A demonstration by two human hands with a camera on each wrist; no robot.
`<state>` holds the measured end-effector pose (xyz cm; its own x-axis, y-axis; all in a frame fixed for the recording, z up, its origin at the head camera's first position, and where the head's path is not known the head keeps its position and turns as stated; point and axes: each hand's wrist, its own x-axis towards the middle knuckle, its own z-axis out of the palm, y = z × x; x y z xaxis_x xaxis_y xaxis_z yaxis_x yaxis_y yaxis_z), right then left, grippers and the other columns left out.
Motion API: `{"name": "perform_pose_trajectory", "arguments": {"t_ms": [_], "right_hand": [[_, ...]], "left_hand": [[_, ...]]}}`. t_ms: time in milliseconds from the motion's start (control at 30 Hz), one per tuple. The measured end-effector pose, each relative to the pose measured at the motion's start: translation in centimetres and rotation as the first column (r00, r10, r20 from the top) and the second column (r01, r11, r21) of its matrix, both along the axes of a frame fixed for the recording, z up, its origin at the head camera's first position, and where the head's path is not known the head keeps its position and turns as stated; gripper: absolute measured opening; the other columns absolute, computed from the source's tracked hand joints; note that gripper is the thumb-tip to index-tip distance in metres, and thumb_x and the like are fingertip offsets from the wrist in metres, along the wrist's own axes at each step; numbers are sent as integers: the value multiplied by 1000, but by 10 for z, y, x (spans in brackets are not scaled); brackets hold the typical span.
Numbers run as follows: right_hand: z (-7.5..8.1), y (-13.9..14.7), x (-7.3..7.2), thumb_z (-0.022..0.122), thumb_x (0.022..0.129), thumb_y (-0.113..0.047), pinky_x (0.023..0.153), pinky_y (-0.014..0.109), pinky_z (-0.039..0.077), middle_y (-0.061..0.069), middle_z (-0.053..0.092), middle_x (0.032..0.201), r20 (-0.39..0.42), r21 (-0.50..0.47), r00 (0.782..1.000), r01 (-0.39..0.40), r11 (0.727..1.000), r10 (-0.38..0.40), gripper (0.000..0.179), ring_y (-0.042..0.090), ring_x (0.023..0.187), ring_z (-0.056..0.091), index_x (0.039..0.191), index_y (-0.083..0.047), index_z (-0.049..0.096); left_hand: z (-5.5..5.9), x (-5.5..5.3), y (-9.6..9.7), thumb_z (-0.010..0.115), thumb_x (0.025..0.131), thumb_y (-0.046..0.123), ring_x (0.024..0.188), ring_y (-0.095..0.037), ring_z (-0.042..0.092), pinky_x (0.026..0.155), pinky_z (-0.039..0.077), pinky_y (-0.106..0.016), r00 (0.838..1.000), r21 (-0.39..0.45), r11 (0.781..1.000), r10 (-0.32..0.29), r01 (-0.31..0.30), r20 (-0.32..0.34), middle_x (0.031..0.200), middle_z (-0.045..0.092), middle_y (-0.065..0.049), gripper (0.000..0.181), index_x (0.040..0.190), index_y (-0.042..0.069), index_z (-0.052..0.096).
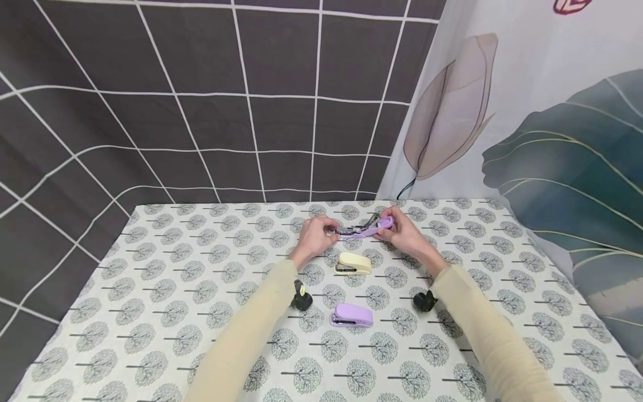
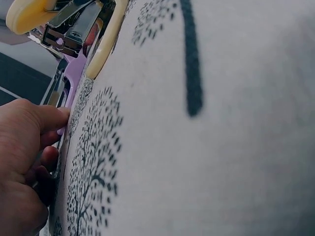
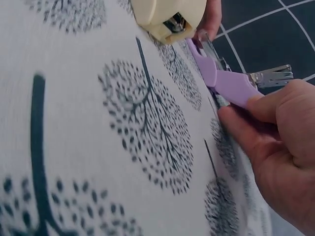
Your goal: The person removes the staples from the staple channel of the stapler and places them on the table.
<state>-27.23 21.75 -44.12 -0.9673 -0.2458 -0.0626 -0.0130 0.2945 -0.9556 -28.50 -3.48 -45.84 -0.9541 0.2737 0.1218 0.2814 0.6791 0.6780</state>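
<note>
Both hands hold a purple stapler (image 1: 370, 229) spread wide apart near the back of the table. My left hand (image 1: 315, 235) pinches its left end between thumb and fingers. At the other end, my right hand (image 1: 406, 237) grips the rounded purple part. In the right wrist view, the metal staple channel (image 3: 275, 76) sticks up from the purple body (image 3: 236, 87), above the right thumb. Just in front of the hands sits a cream stapler (image 1: 354, 262), and a second purple stapler (image 1: 353, 314) lies closer to me, both on the cloth.
The table is covered by a white cloth (image 1: 166, 290) printed with grey trees. A dark gridded curtain (image 1: 201, 123) hangs behind it, and a leaf-patterned one (image 1: 452, 111) at the right. Black wrist devices (image 1: 302, 300) are worn under both forearms.
</note>
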Motion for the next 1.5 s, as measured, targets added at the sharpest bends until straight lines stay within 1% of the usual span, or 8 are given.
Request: {"name": "perform_pose_trajectory", "arguments": {"t_ms": [133,200,300,367,533,667,1133,1500], "right_hand": [[16,7,13,64,91,4,92,44,51,25,51,131,-135,248,991,51,967,-18,57,36,107,59,141,4,37],[29,6,21,68,89,3,90,47,51,26,49,134,-260,320,965,115,940,-30,60,37,107,58,142,5,39],[48,-9,28,67,87,7,78,42,54,28,57,122,-417,318,908,176,932,-29,47,36,94,61,130,11,50],[55,-23,30,66,88,7,69,35,54,26,63,108,-430,301,903,133,944,9,33,36,84,63,119,12,57],[47,-53,25,59,95,2,50,26,50,24,68,91,-136,244,983,-87,966,122,20,30,66,64,112,13,60],[32,-64,20,55,98,2,43,22,44,23,69,88,28,213,996,-87,973,82,21,18,56,60,115,15,58],[26,-82,10,56,99,-4,43,21,43,14,71,82,103,282,994,14,959,-45,22,12,53,59,114,10,64],[25,-87,7,55,99,-3,50,24,50,16,70,80,209,132,972,82,988,-109,23,8,51,51,113,13,63]], "left_hand": [[-2,0,1,80,83,11,78,-12,54,73,44,-28,1000,16,1000,-18,18,1,102,68,2,30,112,12,74],[-2,-1,0,80,83,12,77,-12,54,72,44,-28,999,19,999,-26,27,-18,102,68,2,29,112,12,74],[-3,-3,-3,80,83,12,75,-12,54,72,44,-29,999,14,1000,-14,15,-52,102,68,2,29,111,12,75],[-3,-3,-6,81,82,13,74,-12,54,72,43,-29,998,10,1000,-2,2,-68,101,68,2,29,111,12,75],[-6,-2,-8,81,82,13,75,-12,54,72,44,-30,998,9,1000,0,1,-55,99,68,2,30,111,13,75],[-7,0,-7,81,82,13,75,-12,54,71,44,-29,998,2,1000,-20,20,-56,99,68,2,29,111,12,75],[-6,-1,-3,81,82,14,77,-12,56,73,46,-28,998,-7,1000,-22,21,-54,103,69,2,29,111,13,75],[-6,-3,-3,80,81,11,74,-11,55,70,45,-27,997,-11,1000,-29,28,-78,103,69,2,27,108,13,75]]}}
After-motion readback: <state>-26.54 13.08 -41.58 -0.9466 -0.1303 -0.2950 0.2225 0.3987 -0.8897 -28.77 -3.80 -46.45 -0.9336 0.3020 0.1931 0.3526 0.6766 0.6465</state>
